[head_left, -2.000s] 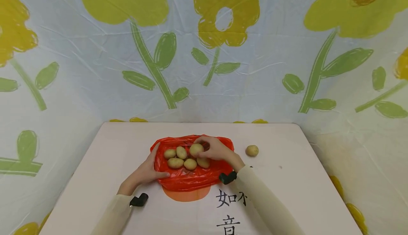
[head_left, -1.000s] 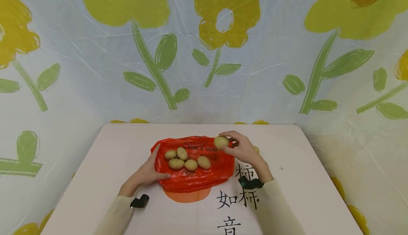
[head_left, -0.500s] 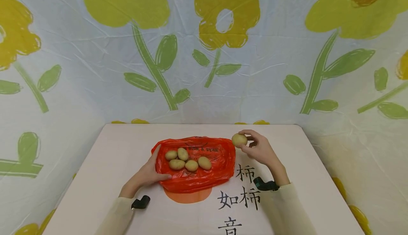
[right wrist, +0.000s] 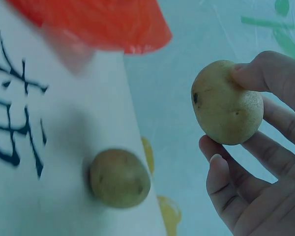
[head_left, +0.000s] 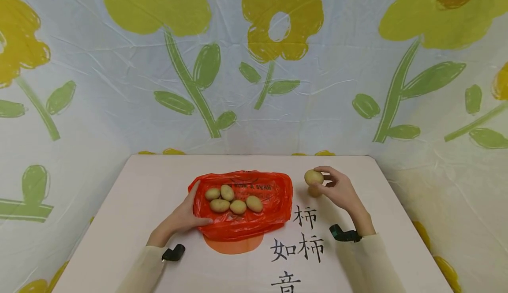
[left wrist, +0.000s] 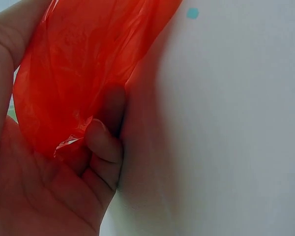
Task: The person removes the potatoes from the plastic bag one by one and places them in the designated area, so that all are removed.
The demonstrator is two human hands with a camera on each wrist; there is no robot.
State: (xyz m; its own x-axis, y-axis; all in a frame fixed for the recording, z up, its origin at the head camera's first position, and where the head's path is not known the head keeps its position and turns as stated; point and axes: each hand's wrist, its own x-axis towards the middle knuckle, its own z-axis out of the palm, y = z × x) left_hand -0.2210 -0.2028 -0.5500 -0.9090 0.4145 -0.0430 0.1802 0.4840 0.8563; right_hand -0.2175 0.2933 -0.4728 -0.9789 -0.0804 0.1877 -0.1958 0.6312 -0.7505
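Left hand [head_left: 180,215] pinches the bag [head_left: 242,223], likely steadying it; right hand's [head_left: 342,191] grip pinches one potato [right wrist: 226,105], clear of the second potato [right wrist: 120,178] on the tabletop [head_left: 381,213]

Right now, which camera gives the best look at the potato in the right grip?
The right wrist view: the held potato appears large, with a dark spot on its skin. The head view shows it small, partly covering another potato; the left wrist view misses it.

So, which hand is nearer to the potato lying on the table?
Right: the right hand, holding another potato, is close to the lying potato; the left hand, gripping the red bag, is farther, to its left.
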